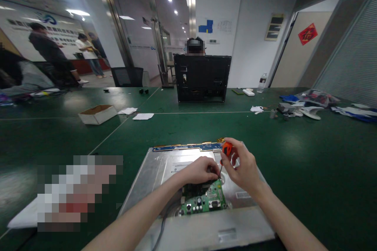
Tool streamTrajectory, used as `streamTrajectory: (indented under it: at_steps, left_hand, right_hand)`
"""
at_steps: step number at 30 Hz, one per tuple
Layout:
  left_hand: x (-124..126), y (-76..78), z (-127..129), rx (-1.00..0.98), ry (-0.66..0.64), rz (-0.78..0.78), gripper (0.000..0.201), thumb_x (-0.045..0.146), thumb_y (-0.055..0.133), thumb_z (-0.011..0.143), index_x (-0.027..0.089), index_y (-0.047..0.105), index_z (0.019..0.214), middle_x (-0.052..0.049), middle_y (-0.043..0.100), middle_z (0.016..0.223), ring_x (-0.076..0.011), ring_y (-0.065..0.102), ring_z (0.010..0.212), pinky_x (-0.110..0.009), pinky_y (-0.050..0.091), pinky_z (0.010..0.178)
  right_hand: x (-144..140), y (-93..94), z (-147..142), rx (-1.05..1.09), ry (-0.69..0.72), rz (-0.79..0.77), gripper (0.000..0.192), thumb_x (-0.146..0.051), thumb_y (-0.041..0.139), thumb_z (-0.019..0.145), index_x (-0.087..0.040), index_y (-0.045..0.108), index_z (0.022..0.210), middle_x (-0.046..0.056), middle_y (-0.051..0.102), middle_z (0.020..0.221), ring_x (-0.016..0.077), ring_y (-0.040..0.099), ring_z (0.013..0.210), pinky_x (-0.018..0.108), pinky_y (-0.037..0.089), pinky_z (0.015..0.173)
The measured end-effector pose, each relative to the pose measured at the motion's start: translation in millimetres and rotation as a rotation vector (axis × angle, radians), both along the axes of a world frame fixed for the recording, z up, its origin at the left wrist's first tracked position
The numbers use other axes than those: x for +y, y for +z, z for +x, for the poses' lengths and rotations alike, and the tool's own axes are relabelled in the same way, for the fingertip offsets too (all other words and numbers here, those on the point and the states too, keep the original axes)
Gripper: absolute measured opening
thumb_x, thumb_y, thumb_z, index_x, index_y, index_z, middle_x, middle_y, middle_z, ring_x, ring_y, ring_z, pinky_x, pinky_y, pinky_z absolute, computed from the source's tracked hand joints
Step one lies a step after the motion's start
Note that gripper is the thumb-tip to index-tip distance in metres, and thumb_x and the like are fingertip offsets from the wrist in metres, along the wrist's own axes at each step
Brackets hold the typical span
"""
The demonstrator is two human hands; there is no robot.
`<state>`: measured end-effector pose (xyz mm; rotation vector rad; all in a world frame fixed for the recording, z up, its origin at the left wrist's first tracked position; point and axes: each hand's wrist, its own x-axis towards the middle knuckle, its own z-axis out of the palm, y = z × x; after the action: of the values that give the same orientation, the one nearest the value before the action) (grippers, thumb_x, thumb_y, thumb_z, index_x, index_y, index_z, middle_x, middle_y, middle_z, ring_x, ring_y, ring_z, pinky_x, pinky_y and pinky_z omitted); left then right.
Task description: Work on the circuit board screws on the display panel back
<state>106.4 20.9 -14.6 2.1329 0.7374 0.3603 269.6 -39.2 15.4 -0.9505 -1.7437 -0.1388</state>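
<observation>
Right hand [242, 163] grips screwdriver [227, 148] at far corner of circuit board [203, 199]; left hand [200, 170] alongside, hold unclear; apparent screwdriving calls for steadiness.

Left hand [203, 169] and right hand [244, 168] work close beside each other, just right of the frame's centre and below mid-height.

The left forearm [138, 215] enters at the bottom edge, left of centre, and slants up rightward to a nearly straight wrist [184, 176]; the back of the hand faces up, knuckles arched, fingers bent downward, the tips drawn in near the thumb [212, 177]. Whether they pinch is unclear. The right forearm [291, 219] rises from the lower right corner area, slanting up leftward. Its hand sits higher, palm side turned left, index finger [234, 141] arched over the top, thumb [226, 162] opposing it in a closed grip, the other fingers curled behind.
</observation>
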Motion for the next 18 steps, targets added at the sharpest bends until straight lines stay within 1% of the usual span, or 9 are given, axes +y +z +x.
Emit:
streamTrajectory:
  at_steps: [5,9,13,18]
  left_hand:
    - [1.3,-2.8,0.8,0.011,-0.002,0.009,0.013,0.008,0.063,0.072,0.014,0.073,0.079,0.000,0.067,0.071,-0.0147,0.059,0.067,-0.021,0.044,0.064]
    - [0.8,-1.8,0.9,0.003,-0.006,0.011,0.011,0.009,0.064,0.072,0.013,0.072,0.077,-0.001,0.068,0.072,-0.0156,0.059,0.068,-0.022,0.044,0.065]
    - [-0.1,0.1,0.8,0.009,0.000,0.015,0.009,0.008,0.064,0.071,0.013,0.072,0.075,-0.001,0.067,0.070,-0.0153,0.058,0.067,-0.022,0.043,0.064]
    - [-0.2,-0.2,0.2,-0.008,-0.003,-0.001,0.012,0.007,0.063,0.071,0.013,0.072,0.078,0.000,0.067,0.071,-0.0150,0.058,0.067,-0.021,0.043,0.064]
  right_hand:
    - [1.2,-2.0,1.4,-0.007,0.027,0.003,0.033,-0.022,0.059,0.087,-0.022,0.048,0.118,0.002,0.058,0.086,0.0102,0.053,0.054,0.022,0.046,0.046]
    - [1.9,-3.7,2.7,-0.004,0.031,-0.013,0.036,-0.021,0.060,0.087,-0.025,0.049,0.122,0.004,0.055,0.095,0.0092,0.051,0.055,0.023,0.047,0.047]
    - [1.1,-3.0,2.1,-0.018,0.024,-0.023,0.041,-0.019,0.058,0.089,-0.027,0.049,0.128,0.004,0.052,0.095,0.0091,0.052,0.056,0.024,0.049,0.049]
    - [0.0,-0.9,-0.5,-0.021,0.032,-0.024,0.047,-0.016,0.053,0.089,-0.024,0.043,0.134,0.004,0.056,0.093,0.0103,0.053,0.056,0.025,0.049,0.049]
